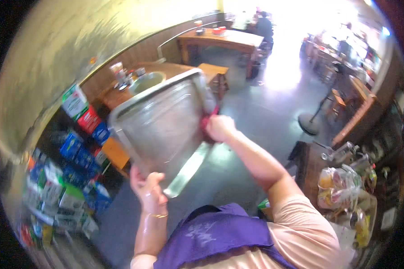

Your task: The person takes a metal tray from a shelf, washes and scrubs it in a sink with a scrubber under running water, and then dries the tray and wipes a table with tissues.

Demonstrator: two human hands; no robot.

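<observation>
both arms (252,154) forward, right fingers (214,128) curled

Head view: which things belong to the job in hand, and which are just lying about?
Apparently in use:
- rectangular metal tray, held up
- pink cloth, blurred, at its edge

Apparently just lying about:
- round basin on a wooden table
- filled plastic bags
- round-based floor stand
</observation>
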